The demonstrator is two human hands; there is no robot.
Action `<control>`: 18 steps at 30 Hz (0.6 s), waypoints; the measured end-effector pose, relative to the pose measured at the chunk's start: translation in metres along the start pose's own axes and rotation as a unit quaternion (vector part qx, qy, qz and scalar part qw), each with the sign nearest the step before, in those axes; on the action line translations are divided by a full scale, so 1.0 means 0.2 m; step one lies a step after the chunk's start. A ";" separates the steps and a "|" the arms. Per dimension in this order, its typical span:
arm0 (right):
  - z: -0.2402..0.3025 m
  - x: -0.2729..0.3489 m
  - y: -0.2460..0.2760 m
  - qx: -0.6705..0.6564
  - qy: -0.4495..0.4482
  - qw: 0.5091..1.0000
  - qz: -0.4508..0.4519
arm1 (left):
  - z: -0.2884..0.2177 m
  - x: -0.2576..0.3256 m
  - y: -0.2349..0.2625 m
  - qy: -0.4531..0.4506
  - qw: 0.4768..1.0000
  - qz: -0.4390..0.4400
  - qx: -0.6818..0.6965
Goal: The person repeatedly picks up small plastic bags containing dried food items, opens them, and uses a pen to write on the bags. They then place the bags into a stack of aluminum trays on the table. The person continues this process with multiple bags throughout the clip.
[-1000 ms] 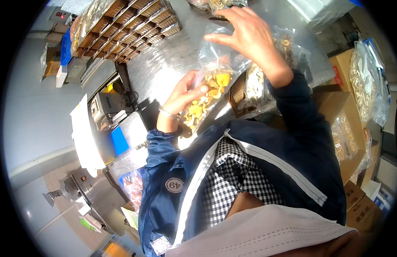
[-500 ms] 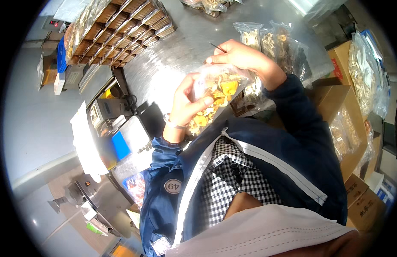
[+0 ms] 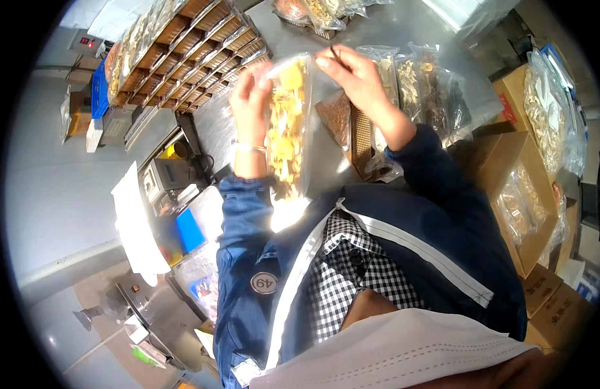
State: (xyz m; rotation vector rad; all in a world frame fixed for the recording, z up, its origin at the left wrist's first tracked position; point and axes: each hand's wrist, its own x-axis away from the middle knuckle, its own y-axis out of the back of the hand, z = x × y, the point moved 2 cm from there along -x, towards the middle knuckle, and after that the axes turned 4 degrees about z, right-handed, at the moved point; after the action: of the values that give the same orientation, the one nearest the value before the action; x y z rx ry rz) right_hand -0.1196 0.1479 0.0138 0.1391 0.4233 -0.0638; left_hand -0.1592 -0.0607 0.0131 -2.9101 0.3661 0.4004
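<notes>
Since half a second ago both hands have risen and drawn apart a little, and the clear bag (image 3: 288,123) of yellow dried pieces now hangs upright between them instead of lying bunched and tilted against the chest.

At far left, a grey wall and a white sheet of paper (image 3: 137,227) show only in part, bent by the lens; the small machine (image 3: 167,172) beside them is too crowded to make out. Above it a wooden compartment tray (image 3: 196,45) runs off the upper edge, its contents blurred.

The left hand (image 3: 251,97) is closed on the bag's left edge near the top, fingers wrapped behind the plastic so that their tips cannot be seen; a thin bracelet (image 3: 249,148) circles the wrist. The bag reaches from the top of the hands down to the navy jacket (image 3: 378,259), where glare washes out its lower end.

The right hand (image 3: 355,74) pinches the bag's upper right corner between thumb and fingers; a thin dark thing at the fingertips is too small to tell. Behind this hand, more clear bags of dried goods (image 3: 423,84) lie on the steel table (image 3: 391,26), partly hidden by the wrist and sleeve. At right, open cardboard boxes (image 3: 520,188) holding further bags are cut off by the dark rim.
</notes>
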 end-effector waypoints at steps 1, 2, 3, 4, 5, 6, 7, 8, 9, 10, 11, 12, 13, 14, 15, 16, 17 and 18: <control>0.02 -0.06 0.00 0.030 0.049 0.998 -0.024 | -0.01 -0.07 -0.02 -0.008 0.999 -0.033 -0.020; 0.01 -0.12 0.02 0.096 0.064 0.993 -0.029 | -0.01 -0.14 -0.04 -0.012 0.997 -0.071 -0.013; 0.00 -0.19 0.03 0.157 0.081 0.984 -0.033 | -0.02 -0.21 -0.07 -0.048 0.994 -0.095 -0.028; 0.00 -0.26 0.03 0.159 0.105 0.980 -0.052 | -0.01 -0.25 -0.08 -0.049 0.992 -0.112 -0.017; -0.05 -0.33 0.03 0.217 0.100 0.968 -0.076 | 0.00 -0.29 -0.09 -0.049 0.990 -0.128 -0.006; -0.06 -0.35 0.02 0.253 0.132 0.953 -0.103 | 0.04 -0.31 -0.11 -0.032 0.988 -0.153 0.007; -0.08 -0.35 0.01 0.288 0.160 0.935 -0.133 | 0.07 -0.29 -0.15 -0.058 0.982 -0.176 -0.045; -0.11 -0.31 -0.01 0.289 0.152 0.935 -0.138 | 0.14 -0.26 -0.12 -0.014 0.984 -0.170 -0.055; -0.11 -0.25 -0.05 0.325 0.062 0.938 -0.103 | 0.21 -0.22 -0.07 0.031 0.983 -0.166 -0.071; -0.18 -0.20 -0.07 0.302 0.059 0.944 -0.114 | 0.24 -0.19 -0.07 0.037 0.982 -0.153 -0.106; -0.24 -0.16 -0.09 0.279 0.056 0.950 -0.126 | 0.27 -0.17 -0.06 0.043 0.979 -0.139 -0.141; -0.26 -0.15 -0.12 0.291 0.023 0.952 -0.093 | 0.33 -0.17 0.01 0.036 0.973 -0.128 -0.189; -0.26 -0.15 -0.13 0.281 0.042 0.955 -0.089 | 0.27 -0.19 0.02 0.052 0.969 -0.098 -0.222; -0.26 -0.15 -0.13 0.272 0.062 0.957 -0.085 | 0.25 -0.20 0.03 0.058 0.973 -0.063 -0.214; -0.25 -0.16 -0.16 0.256 0.086 0.959 -0.081 | 0.20 -0.22 0.08 0.060 0.975 -0.032 -0.210; -0.24 -0.16 -0.16 0.236 0.067 0.968 -0.053 | 0.16 -0.25 0.12 0.137 0.964 -0.012 -0.227; -0.22 -0.16 -0.16 0.225 0.072 0.971 -0.043 | 0.16 -0.30 0.18 0.145 0.964 0.040 -0.217; -0.20 -0.16 -0.17 0.212 0.076 0.974 -0.031 | 0.13 -0.35 0.20 0.144 0.951 0.078 -0.262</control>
State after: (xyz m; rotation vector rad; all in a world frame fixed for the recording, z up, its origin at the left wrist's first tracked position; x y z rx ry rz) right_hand -0.1680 0.1216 -0.0135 0.5549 0.5642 -0.2052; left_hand -0.2413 -0.0777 0.0038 -3.4865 0.6191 0.0947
